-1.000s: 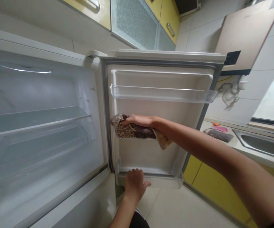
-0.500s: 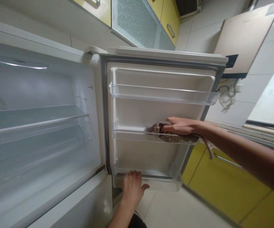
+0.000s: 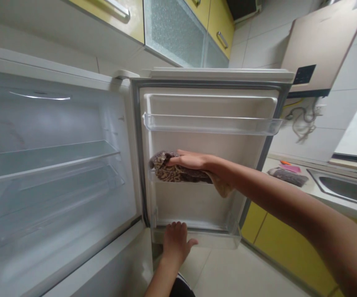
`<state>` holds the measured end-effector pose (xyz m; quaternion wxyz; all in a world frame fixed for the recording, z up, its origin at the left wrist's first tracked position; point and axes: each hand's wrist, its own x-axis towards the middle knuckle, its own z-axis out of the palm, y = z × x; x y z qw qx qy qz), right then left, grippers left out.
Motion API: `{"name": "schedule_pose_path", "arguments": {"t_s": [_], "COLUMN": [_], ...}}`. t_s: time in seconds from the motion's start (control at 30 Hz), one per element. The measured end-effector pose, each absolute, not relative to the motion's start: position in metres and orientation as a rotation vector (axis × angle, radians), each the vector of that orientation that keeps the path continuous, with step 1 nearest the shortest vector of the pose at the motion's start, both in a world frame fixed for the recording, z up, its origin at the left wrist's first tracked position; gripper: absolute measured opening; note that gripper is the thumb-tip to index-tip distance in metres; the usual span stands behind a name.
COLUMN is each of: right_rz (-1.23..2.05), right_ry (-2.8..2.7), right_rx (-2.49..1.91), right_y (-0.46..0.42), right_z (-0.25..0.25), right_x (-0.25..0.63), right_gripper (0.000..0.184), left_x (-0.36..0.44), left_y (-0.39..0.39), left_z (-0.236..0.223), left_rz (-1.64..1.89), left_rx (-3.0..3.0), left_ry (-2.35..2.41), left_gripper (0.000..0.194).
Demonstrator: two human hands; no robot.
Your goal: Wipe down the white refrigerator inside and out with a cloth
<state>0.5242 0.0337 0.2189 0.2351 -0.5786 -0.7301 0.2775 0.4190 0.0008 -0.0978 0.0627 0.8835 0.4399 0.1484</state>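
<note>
The fridge door (image 3: 209, 144) stands open in front of me, with three clear bins on its inner side. My right hand (image 3: 193, 160) lies flat on a brown patterned cloth (image 3: 169, 171) and presses it onto the left end of the middle door bin (image 3: 228, 181). My left hand (image 3: 175, 241) grips the front edge of the bottom door bin (image 3: 221, 237), fingers curled over it.
The fridge interior (image 3: 51, 156) at left has glass shelves with nothing on them. Yellow wall cabinets (image 3: 209, 16) hang above. At right a counter (image 3: 314, 187) holds a dark cloth (image 3: 288, 176), a pink item and a steel sink (image 3: 345, 189). Yellow base cabinets stand below it.
My right hand slid the cloth from the right part of the middle door bin back to its left end. The left hand stayed on the bottom bin.
</note>
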Motion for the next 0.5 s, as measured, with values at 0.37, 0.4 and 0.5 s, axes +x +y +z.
{"name": "schedule_pose_path", "arguments": {"t_s": [0.37,0.4,0.5], "right_rz": [-0.688,-0.932,-1.497], "right_ry": [-2.241,-2.260,-2.090], "right_rx": [-2.139,-1.988,-1.461], "right_y": [-0.083,-0.096,-0.127], "right_z": [0.213,0.203,0.155], "right_x": [0.642,0.644,0.647], "right_gripper": [0.027,0.028,0.038], "left_x": [0.408,0.404,0.389], "left_y": [0.003,0.004,0.007], "left_z": [-0.095,-0.095,-0.098], "left_rz": [0.397,0.397,0.404], "left_rx": [2.743,2.750,2.748], "left_ry": [1.199,1.185,1.180], "left_gripper": [0.045,0.045,0.044]}}
